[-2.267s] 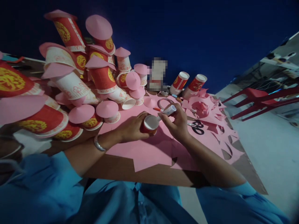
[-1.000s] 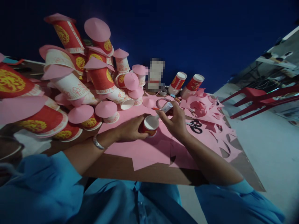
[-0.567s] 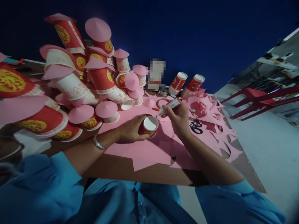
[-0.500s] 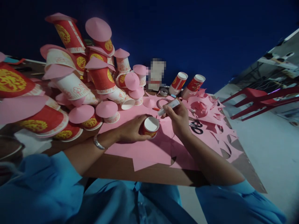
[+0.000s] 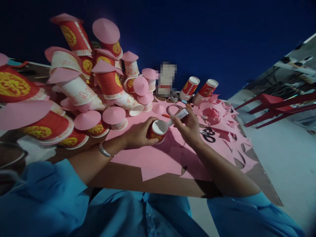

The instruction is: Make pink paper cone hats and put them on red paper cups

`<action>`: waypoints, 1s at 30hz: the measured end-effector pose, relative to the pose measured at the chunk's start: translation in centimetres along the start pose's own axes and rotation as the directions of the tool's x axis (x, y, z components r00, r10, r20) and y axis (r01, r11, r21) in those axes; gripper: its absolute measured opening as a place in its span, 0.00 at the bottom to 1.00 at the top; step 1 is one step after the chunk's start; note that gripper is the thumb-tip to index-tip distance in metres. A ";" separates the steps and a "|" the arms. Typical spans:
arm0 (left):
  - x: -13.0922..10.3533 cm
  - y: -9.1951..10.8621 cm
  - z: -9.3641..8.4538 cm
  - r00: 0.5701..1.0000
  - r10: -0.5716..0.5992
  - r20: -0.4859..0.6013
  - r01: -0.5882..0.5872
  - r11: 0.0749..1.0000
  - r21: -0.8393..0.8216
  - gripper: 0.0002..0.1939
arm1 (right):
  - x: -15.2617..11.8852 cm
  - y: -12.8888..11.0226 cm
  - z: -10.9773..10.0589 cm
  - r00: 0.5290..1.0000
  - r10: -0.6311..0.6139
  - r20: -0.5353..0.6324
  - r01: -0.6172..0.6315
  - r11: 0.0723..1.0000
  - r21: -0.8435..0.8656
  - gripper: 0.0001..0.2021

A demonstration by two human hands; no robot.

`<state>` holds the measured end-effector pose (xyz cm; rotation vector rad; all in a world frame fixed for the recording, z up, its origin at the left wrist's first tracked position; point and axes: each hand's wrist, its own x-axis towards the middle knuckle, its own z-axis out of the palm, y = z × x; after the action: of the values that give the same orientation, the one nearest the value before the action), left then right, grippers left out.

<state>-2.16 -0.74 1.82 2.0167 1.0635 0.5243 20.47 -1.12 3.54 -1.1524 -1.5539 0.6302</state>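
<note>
My left hand [image 5: 139, 133] is wrapped round a red paper cup [image 5: 158, 137] with a yellow pattern, its white round end facing up. In my right hand [image 5: 188, 126] is a white glue stick [image 5: 182, 114], tilted so that its lower end touches or nearly touches the right side of the cup's rim. Beneath both hands lies a large pink paper sheet [image 5: 148, 159]. Black-handled scissors [image 5: 209, 135] rest on the paper to the right of my right hand. An orange pen [image 5: 166, 116] lies just beyond the cup.
Many cups with pink paper cones, such as a red one [image 5: 108, 82], are piled at the left. Two cups [image 5: 189, 88] stand at the back near a tape roll [image 5: 173, 98]. Pink paper scraps [image 5: 217, 115] cover the right side. A red chair [image 5: 269, 102] stands beyond the table.
The glue stick in my right hand has come down to the cup's rim. My left hand has tilted the cup slightly toward it.
</note>
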 end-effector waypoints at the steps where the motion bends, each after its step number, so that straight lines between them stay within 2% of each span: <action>1: 0.0 0.0 0.0 1.000 0.004 0.004 -0.004 1.000 -0.005 0.38 | 0.0 0.1 0.0 1.000 -0.007 -0.002 0.007 1.000 -0.005 0.17; 5: 0.0 -0.4 0.0 0.999 0.034 0.040 -0.032 0.998 -0.052 0.37 | -0.2 0.8 0.4 1.000 -0.005 0.000 0.005 1.000 -0.012 0.14; 11: 0.3 -0.7 0.3 0.989 0.139 0.053 -0.128 0.975 -0.183 0.34 | -0.2 1.9 1.0 0.996 0.075 0.044 -0.082 0.979 0.187 0.19; 16: 0.8 -0.4 0.3 0.995 0.096 -0.003 -0.096 0.995 -0.027 0.39 | -0.1 0.5 0.9 0.998 0.047 -0.030 -0.039 0.974 0.221 0.21; 19: 0.8 -0.3 0.2 0.992 0.126 -0.010 -0.125 0.992 0.034 0.35 | -0.2 -0.1 0.6 0.999 0.009 -0.044 -0.001 0.986 0.167 0.20; 26: 0.5 -0.4 0.4 0.993 0.116 -0.010 -0.117 0.991 -0.065 0.35 | -0.5 -0.4 0.5 0.986 -0.165 -0.013 0.163 0.981 -0.100 0.11; 30: 0.5 -0.4 0.5 0.991 0.130 -0.012 -0.130 0.989 -0.075 0.34 | -0.4 -0.3 0.5 0.978 -0.207 0.003 0.205 0.967 -0.153 0.10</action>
<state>-1.74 -0.41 1.17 2.0276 0.9065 0.6306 19.94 -1.52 3.47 -1.0858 -1.7079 0.3696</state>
